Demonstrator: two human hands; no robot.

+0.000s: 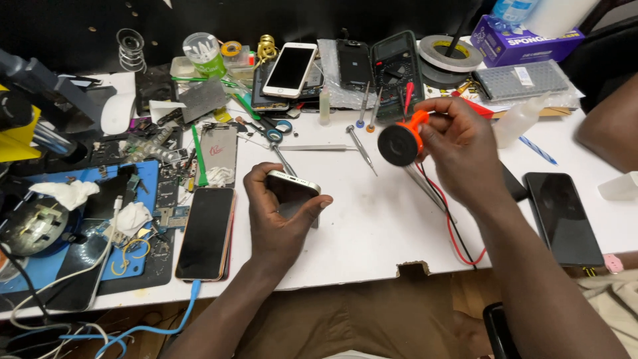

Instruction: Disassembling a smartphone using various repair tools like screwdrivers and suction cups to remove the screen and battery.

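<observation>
Head view: a phone is held on edge above the counter by the left hand's closed fingers; an orange-handled suction cup is gripped by the right hand's fingers.

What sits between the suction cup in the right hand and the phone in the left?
Nothing visible. The suction cup in the right hand and the phone in the left hand are separated only by bare white tabletop.

One head-worn camera is looking steeply down, facing forward across the cluttered white counter, sitting close above the work.
</observation>
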